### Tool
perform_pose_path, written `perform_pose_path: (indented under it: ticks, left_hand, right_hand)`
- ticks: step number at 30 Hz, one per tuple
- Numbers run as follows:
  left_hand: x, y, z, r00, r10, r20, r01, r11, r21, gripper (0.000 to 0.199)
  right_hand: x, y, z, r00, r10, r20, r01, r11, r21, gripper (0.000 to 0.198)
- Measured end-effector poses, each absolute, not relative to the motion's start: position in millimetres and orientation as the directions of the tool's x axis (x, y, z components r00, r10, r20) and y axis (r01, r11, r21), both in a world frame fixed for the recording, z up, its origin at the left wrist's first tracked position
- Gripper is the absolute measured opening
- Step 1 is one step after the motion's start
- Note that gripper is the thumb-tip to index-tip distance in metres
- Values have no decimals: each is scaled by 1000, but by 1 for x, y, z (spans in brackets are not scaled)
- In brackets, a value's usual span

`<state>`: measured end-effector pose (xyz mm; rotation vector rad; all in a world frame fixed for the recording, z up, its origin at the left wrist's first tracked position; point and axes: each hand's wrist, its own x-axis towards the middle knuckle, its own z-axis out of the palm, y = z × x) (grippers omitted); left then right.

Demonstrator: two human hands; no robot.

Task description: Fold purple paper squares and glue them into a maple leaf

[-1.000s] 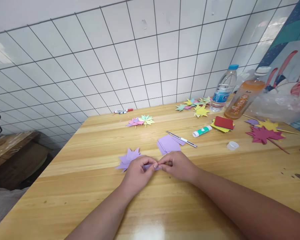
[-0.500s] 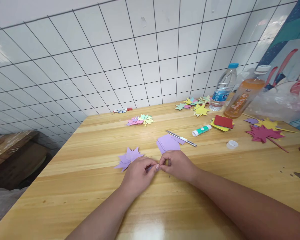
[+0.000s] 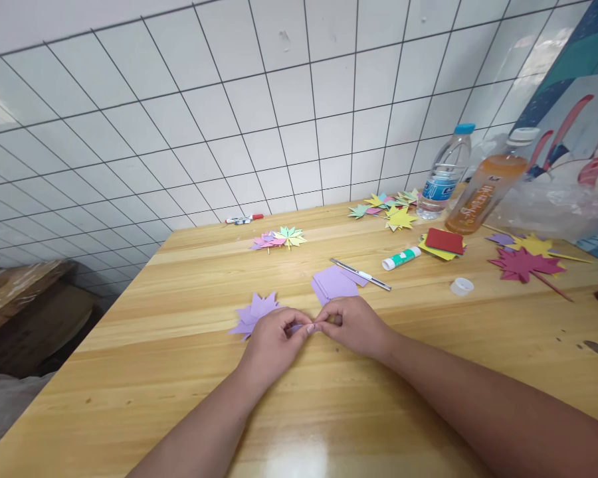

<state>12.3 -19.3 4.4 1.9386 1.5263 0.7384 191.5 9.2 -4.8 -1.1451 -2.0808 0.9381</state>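
My left hand (image 3: 275, 340) and my right hand (image 3: 355, 325) meet fingertip to fingertip above the table, both closed in a pinch. Between them is a small piece of purple paper (image 3: 296, 328), mostly hidden by the fingers. Just left of my left hand lies a purple paper leaf (image 3: 255, 313) with pointed tips, partly covered by that hand. Beyond my right hand rest several purple paper squares (image 3: 335, 283). A slim utility knife (image 3: 361, 274) lies slantwise across their far edge.
A glue stick (image 3: 401, 258), its white cap (image 3: 462, 287) and red and yellow paper squares (image 3: 444, 242) lie to the right. Behind stand a water bottle (image 3: 441, 179) and an orange drink bottle (image 3: 488, 189). Finished paper leaves (image 3: 525, 263) and markers (image 3: 244, 219) lie farther out.
Both hands stay pinched together, with the fingertips shifted very slightly to the left and up. The other objects on the table have not moved.
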Motion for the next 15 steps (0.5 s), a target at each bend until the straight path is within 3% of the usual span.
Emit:
perform_pose_path:
  ticks: [7, 15]
  left_hand:
    - [14, -23, 15, 315, 945, 89, 752, -306, 583, 24]
    - [9, -20, 1, 192, 979, 66, 631, -174, 756, 17]
  right_hand:
    - [194, 12, -3, -430, 890, 150, 483, 367, -795, 5]
    - [193, 11, -3, -469, 875, 118, 437, 346, -830, 14]
